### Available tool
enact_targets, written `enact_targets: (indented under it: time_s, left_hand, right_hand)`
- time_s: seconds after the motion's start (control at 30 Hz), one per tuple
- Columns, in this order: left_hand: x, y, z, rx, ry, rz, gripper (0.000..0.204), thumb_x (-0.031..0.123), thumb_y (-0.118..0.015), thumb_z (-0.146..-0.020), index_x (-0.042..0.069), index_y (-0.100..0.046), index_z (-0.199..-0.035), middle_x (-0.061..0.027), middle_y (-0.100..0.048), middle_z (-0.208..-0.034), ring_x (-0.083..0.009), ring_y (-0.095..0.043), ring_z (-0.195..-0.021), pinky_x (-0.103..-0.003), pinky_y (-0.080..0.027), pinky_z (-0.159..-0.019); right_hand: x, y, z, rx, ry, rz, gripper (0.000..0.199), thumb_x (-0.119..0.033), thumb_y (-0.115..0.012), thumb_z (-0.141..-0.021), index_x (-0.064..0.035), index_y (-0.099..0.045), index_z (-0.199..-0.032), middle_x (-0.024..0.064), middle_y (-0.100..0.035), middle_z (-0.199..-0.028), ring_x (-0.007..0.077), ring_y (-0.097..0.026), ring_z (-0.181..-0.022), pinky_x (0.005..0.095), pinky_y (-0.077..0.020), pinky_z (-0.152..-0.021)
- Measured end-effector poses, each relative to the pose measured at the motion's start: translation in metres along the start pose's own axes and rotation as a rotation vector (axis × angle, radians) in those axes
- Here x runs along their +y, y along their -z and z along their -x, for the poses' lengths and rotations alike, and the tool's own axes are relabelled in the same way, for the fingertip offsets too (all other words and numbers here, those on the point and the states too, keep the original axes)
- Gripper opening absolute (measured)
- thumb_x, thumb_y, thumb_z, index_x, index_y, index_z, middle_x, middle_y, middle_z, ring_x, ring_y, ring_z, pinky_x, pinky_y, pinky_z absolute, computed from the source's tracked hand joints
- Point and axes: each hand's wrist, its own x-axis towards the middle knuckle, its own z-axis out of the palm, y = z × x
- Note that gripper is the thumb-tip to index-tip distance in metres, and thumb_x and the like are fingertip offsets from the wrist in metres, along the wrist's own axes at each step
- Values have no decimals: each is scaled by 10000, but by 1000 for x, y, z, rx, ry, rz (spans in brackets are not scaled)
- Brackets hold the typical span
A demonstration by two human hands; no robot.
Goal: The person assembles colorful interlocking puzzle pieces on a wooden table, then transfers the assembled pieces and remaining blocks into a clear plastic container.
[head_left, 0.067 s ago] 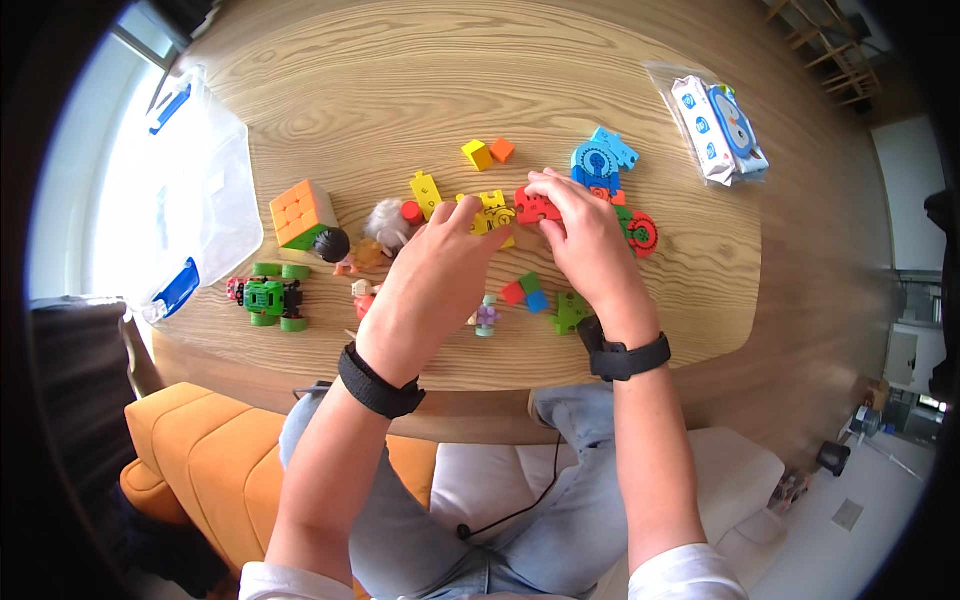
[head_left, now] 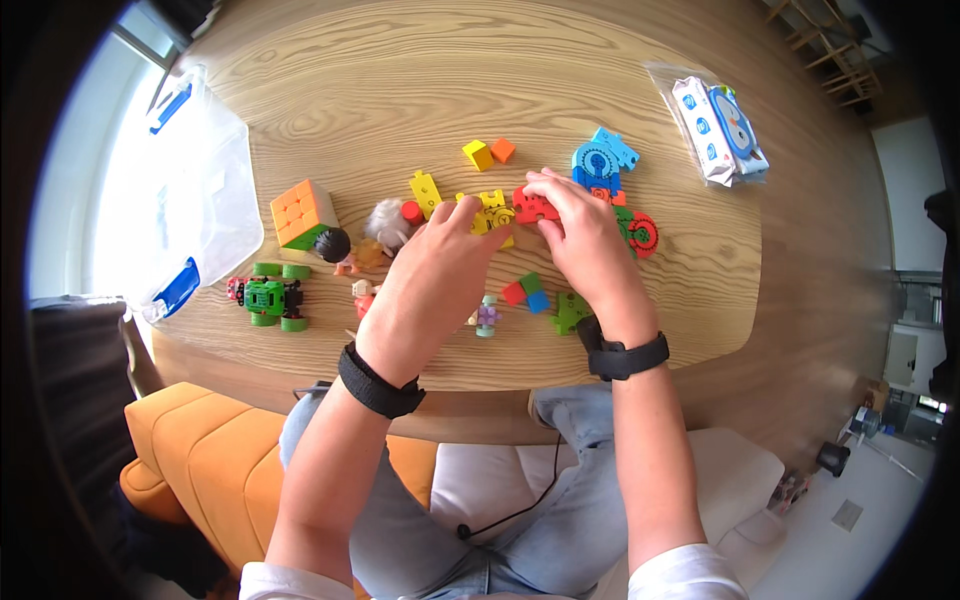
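My left hand [head_left: 430,265] is closed on a yellow toy building piece [head_left: 495,216] with holes and notches, its thumb along the near edge. Just to the right, my right hand [head_left: 588,245] pinches a red piece [head_left: 530,204] with small holes between thumb and fingers. The red piece meets or almost meets the yellow one's right side; whether they are joined I cannot tell. Another yellow piece [head_left: 425,190] lies beyond my left hand, beside a small red cylinder [head_left: 411,212]. Past my right hand are joined blue pieces [head_left: 597,162] and a red gear wheel [head_left: 642,234] on green.
To the left are a puzzle cube [head_left: 296,214], a dark-haired doll [head_left: 332,245], a green toy truck [head_left: 267,297] and a clear bin [head_left: 225,185]. Small cubes [head_left: 478,154] lie beyond my hands; more blocks [head_left: 526,291] and a green piece [head_left: 570,313] lie nearer. A wipes pack [head_left: 715,130] sits far right.
The red piece in my right hand has shifted very slightly left, toward the yellow piece. My left hand stays where it was.
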Motion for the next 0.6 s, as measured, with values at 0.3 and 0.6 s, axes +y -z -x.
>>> enact_targets:
  time_s: [0.3, 0.6]
  left_hand:
    - [-7, -1, 1, 17, 25, -41, 502, -12, -656, -894, 91, -642, -1385, -179, -561, -1345, -362, -565, -1226, -435, -510, -1034]
    - [-4, 2, 0, 16, 42, -18, 472, -7, -652, -905, 95, -652, -1365, -170, -568, -1333, -358, -577, -1215, -434, -515, -1028]
  right_hand:
    - [-1, -11, -10, 9, 25, -26, 282, 89, -716, -843, -17, -682, -1102, 178, -697, -1321, 355, -627, -1299, 442, -547, -1068]
    - [0, -18, -13, -20, 21, -2, 298, 102, -727, -827, -16, -693, -1098, 194, -699, -1306, 361, -633, -1287, 439, -555, -1056]
